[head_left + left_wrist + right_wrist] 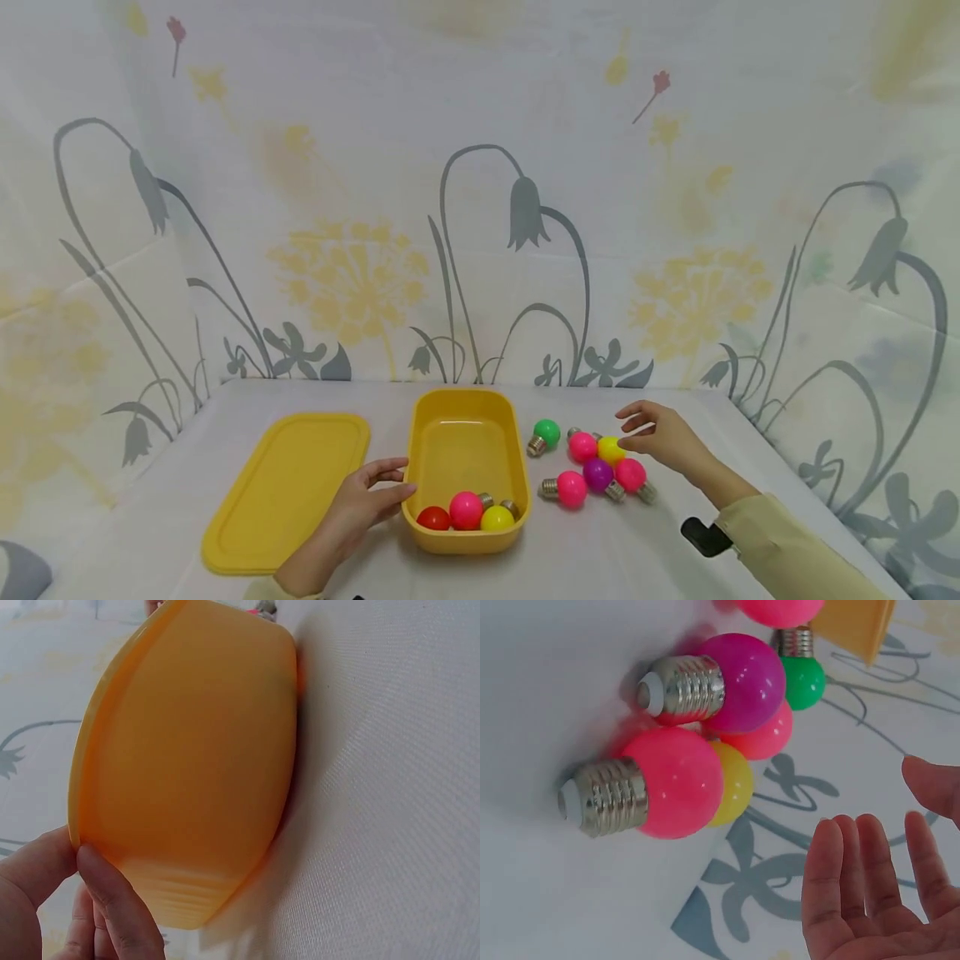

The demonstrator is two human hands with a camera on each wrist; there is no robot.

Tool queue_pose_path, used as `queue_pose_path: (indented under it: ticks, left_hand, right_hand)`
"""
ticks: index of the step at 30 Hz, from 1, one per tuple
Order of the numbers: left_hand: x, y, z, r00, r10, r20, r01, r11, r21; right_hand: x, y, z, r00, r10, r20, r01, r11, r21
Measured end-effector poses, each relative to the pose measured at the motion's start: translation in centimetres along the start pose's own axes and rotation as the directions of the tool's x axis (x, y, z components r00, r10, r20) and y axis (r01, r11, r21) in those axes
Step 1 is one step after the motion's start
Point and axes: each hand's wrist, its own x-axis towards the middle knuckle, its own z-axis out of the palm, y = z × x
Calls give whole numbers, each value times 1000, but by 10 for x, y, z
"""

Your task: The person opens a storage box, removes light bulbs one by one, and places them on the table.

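Note:
A yellow plastic box (465, 543) stands upright, with a red bulb (433, 518), a pink bulb (466, 510) and a yellow bulb (498, 519) at its near end. My left hand (365, 497) pinches the rim on the box's left side; up close, the left wrist view has thumb and finger at the edge of the box wall (187, 750). Over the loose bulbs to the right hovers my right hand (660, 433), fingers spread and holding nothing. Nearest it are a yellow bulb (611, 451) and a pink bulb (631, 475), beside a purple bulb (746, 682).
Left of the box lies a flat yellow lid (288, 492). A green bulb (547, 433) sits just right of the box, apart from the cluster with more pink bulbs (572, 489). A flower-printed cloth (480, 275) hangs behind the white table.

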Motion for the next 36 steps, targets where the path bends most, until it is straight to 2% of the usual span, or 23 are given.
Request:
queue_pose_path:
  ticks: [5,13,25,36]
  left_hand:
    - [-1,0,-3,1000,8,-10,-8,1000,-4]
    - [-2,-1,-5,1000,-3,-14,3,1000,-5]
    - [-1,-2,-4,1000,-17,-20,17,1000,-5]
    - [1,0,1,1000,3,-9,-3,1000,-1]
  right_hand:
    - [10,-10,13,1000,-21,18,21,999,42]
    - [24,-34,31,998,-63,25,62,997,49]
    - [38,-59,61,989,-129,69,118,983,144]
    - [54,-79,85,981,-157,114,144,983,112]
